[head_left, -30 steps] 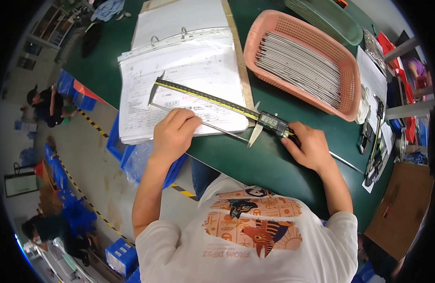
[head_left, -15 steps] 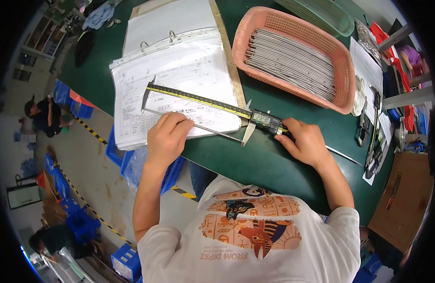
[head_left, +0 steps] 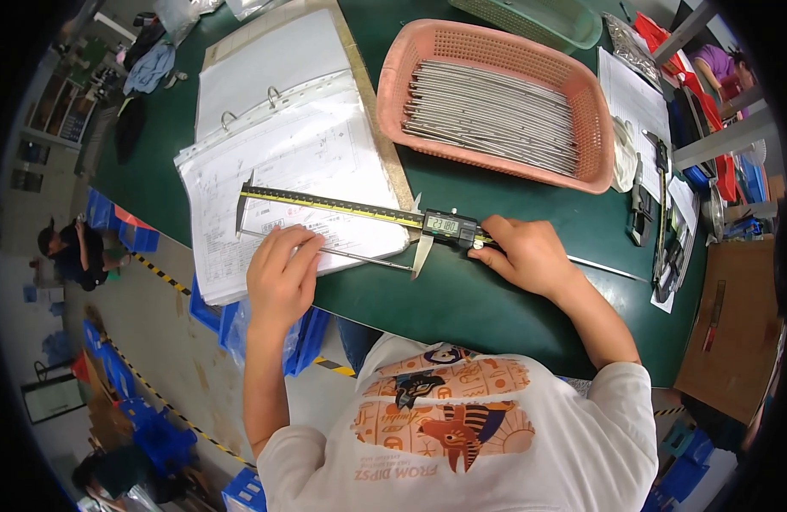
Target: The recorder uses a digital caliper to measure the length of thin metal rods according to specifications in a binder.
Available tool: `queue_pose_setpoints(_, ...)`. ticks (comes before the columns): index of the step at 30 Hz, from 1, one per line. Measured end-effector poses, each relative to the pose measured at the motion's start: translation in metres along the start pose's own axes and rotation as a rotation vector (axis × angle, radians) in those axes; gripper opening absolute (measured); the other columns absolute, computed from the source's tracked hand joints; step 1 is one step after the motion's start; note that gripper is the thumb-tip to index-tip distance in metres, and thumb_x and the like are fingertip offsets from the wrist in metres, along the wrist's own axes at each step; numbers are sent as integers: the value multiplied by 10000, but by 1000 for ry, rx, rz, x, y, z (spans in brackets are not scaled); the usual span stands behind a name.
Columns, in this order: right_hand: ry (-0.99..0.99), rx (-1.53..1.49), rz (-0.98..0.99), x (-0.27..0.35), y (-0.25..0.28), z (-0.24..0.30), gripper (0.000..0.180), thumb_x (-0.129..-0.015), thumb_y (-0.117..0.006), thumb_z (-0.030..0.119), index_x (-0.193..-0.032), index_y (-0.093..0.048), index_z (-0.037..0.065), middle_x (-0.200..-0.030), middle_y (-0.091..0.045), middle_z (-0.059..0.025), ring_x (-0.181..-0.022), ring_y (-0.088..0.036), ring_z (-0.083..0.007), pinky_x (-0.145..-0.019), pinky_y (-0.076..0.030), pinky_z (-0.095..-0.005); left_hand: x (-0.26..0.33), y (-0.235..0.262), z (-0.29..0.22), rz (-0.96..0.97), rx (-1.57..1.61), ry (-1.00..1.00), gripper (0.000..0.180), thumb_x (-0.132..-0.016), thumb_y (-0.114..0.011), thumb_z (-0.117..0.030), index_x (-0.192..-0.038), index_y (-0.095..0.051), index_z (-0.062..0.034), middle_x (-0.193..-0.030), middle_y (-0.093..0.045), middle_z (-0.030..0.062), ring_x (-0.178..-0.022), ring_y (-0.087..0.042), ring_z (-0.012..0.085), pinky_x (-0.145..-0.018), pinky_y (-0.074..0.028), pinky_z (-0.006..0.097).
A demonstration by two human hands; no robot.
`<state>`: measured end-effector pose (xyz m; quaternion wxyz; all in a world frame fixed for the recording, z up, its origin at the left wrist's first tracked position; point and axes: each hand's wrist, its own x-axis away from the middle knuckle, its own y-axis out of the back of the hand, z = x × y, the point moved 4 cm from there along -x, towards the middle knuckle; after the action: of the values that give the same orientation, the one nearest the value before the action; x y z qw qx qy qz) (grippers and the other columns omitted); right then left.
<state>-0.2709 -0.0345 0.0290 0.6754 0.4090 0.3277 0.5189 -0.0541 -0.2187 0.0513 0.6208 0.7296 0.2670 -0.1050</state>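
Note:
A long digital caliper (head_left: 342, 206) lies across the ring binder's pages and the table, its jaws spread wide and its display lit. My right hand (head_left: 523, 256) closes round the sliding part, thumb and fingers just right of the display. Between the jaws runs a thin metal rod (head_left: 368, 258), its right end at the sliding jaw. My left hand (head_left: 282, 277) bends its fingers over the rod near the fixed jaw and covers that stretch. Past my right hand a thin bright metal length (head_left: 607, 269) sticks out; whether it belongs to the caliper I cannot tell.
A pink basket (head_left: 393, 94) of metal rods stands beyond the caliper, with a green basket (head_left: 539, 24) behind. The open binder (head_left: 265, 162) carries drawing sheets. At right lie more calipers (head_left: 658, 213) and a cardboard box (head_left: 726, 324). Blue bins (head_left: 304, 341) stand below the table edge.
The view has shifted, so the table things sit further left. The caliper's reading has changed. My left fingers are straighter on the rod; my right hand keeps its grip.

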Motion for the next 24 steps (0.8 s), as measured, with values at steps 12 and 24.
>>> queue_pose_setpoints(12,5,-14,-1,1,6,5,418,-740,-630,394,-858,-508,12,-685,-575,-148,-584,-567,-340,-517,-452,-421,8,-2,7,-4,38,85,252,-694,-602,-21,-945,-615,-37,-972,-586,99,-945,-566,299,-907,-420,460)
queue_pose_setpoints(24,60,-41,-83,-2,7,8,344,-762,-636,327,-933,-563,38,-710,-608,-141,-605,-590,-325,-522,-458,-415,5,0,-22,-34,85,85,271,-654,-669,-20,-921,-627,-41,-958,-591,105,-906,-577,299,-783,-468,387)
